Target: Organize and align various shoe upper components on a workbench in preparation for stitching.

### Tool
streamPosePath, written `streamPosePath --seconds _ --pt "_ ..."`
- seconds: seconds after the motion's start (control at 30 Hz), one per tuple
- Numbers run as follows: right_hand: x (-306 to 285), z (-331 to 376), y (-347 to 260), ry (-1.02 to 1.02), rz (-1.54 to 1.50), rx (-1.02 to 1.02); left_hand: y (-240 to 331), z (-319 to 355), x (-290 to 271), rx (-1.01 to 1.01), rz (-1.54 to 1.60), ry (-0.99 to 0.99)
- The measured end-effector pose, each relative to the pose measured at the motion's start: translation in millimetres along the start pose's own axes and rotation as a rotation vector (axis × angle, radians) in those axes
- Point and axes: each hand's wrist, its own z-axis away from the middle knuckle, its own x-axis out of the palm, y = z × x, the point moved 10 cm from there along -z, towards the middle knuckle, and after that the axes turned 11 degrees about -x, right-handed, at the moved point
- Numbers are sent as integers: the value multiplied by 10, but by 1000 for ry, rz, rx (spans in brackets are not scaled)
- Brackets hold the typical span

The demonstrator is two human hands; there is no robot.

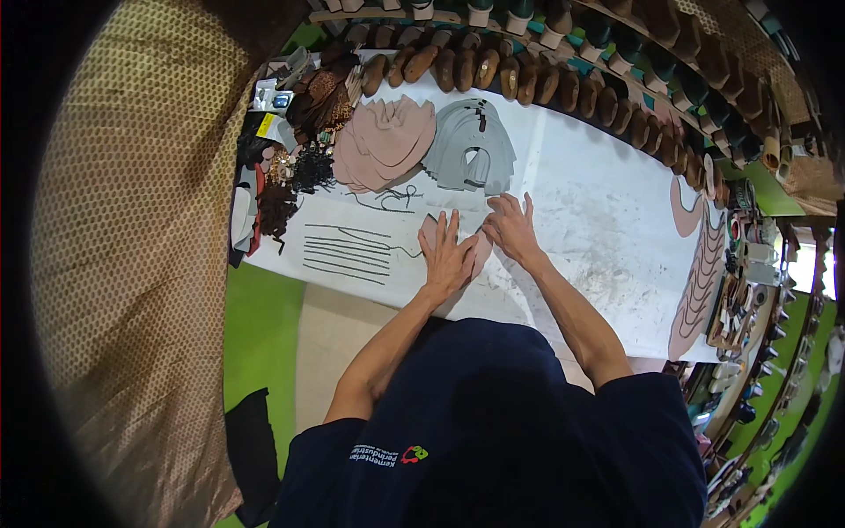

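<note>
The head view looks down on a pink cut piece (433,231) of soft sheet material lying flat on the white desk (598,211), close to its near edge and almost wholly covered by the person's hands. The left hand (447,255) lies flat on top of it, fingers (453,227) spread wide and pointing away from the body, gripping nothing. The right hand (510,227) rests just beside the left, palm down, its fingers stretched forward and slightly apart, pressing on the far right edge of the piece rather than closing on it. Just left of the hands, several thin dark strips (345,253) lie in parallel rows, and a loose dark cord (392,198) curls beyond them. Farther back sit a stack of pink cut pieces (383,145) and, beside it, a stack of grey cut pieces (466,150). A heap of dark and patterned scraps (299,132) crowds the far left corner. A curved row of wooden shoe lasts (528,79) lines the desk's far side, and brownish curved cutouts (700,273) lie along its right end
</note>
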Motion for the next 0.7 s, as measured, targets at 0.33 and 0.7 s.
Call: streamPosePath --seconds 0.33,0.7 --pt "-31 -70 6 39 3 -6 -65 -35 -9 35 -83 2" --pt "-50 -56 90 70 34 19 32 -93 -61 38 -42 21"
